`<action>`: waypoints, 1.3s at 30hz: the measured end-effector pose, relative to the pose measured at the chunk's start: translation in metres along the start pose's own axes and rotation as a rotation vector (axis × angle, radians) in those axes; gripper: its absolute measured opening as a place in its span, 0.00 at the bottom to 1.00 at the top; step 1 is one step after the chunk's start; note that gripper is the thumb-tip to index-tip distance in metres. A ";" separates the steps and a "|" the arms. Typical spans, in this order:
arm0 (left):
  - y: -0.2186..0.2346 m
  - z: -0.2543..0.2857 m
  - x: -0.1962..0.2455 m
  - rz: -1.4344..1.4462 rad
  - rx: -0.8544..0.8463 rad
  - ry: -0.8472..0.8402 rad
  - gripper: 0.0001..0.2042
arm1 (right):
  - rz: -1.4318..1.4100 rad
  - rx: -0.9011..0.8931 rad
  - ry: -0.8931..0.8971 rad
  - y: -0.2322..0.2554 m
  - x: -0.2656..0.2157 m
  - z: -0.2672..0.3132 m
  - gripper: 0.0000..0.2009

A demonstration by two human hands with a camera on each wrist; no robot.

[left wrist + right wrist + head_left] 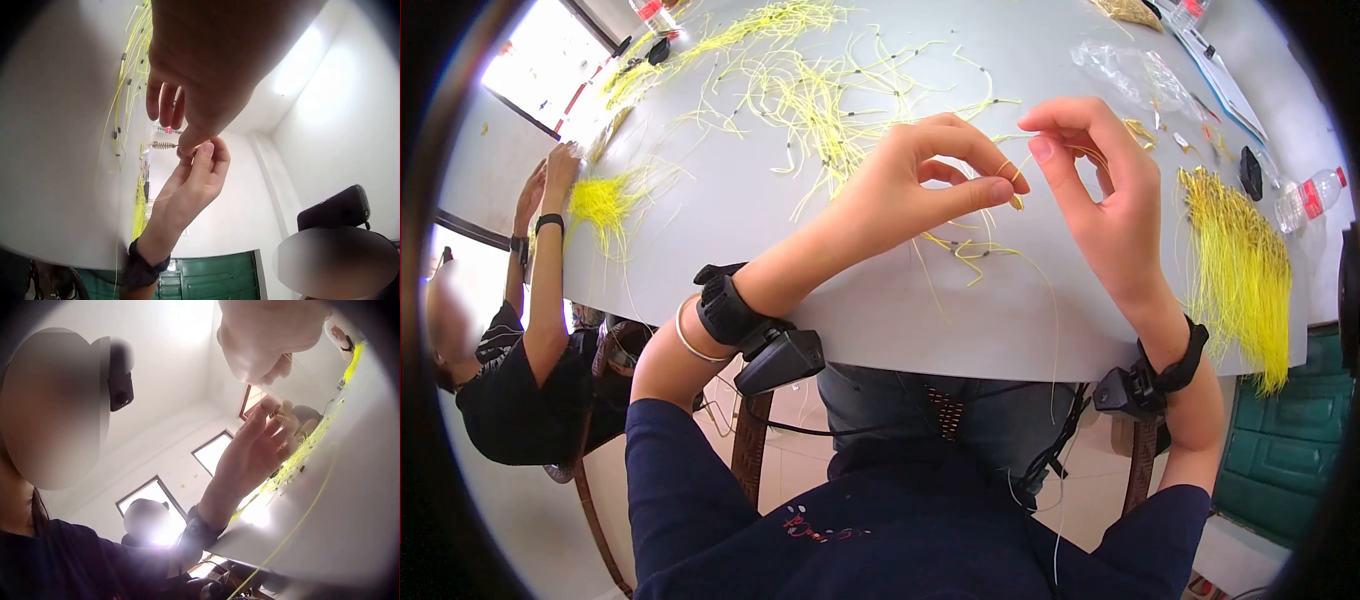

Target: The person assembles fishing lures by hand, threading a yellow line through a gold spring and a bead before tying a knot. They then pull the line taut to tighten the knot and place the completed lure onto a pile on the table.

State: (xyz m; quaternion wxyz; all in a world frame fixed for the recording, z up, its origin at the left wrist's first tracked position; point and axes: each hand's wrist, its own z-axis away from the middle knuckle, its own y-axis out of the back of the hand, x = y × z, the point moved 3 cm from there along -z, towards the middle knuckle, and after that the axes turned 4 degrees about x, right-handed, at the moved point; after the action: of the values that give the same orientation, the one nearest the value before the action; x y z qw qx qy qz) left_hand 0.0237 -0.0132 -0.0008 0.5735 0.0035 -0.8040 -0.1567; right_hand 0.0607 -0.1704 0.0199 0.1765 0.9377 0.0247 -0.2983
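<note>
My left hand (925, 175) pinches a small brass-coloured wire coil spring (164, 145) between thumb and forefinger. A thin yellow line runs over these fingertips. Close beside it, my right hand (1105, 175) has its thumb and forefinger bent together, pinching the yellow line (312, 509), whose tail hangs down past the table edge. In the right wrist view the coil also shows at the left fingertips (267, 407). Below the hands, a few yellow lines with small dark beads (970, 247) lie on the grey table (880, 320).
A tangled pile of yellow beaded lines (810, 110) spreads across the table's far side. At right lies a bundle of yellow lines with brass coils (1235, 260), near a water bottle (1310, 200) and a clear plastic bag (1125, 75). Another person (515, 375) works at the left.
</note>
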 end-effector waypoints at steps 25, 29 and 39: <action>-0.003 0.002 0.001 0.298 -0.097 0.142 0.06 | -0.328 -0.019 -0.249 0.003 -0.001 -0.002 0.08; 0.000 0.003 -0.002 0.335 -0.045 0.165 0.03 | -0.478 -0.113 -0.539 0.002 0.010 0.001 0.14; 0.004 0.000 -0.007 0.334 -0.006 0.097 0.03 | -0.378 -0.264 -0.524 -0.013 0.012 0.009 0.06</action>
State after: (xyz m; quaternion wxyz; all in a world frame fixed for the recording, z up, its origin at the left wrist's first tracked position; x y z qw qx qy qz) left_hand 0.0263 -0.0083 -0.0062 0.6296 -0.1243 -0.7645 -0.0613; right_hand 0.0635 -0.1618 0.0025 0.2381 0.7771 0.1902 -0.5507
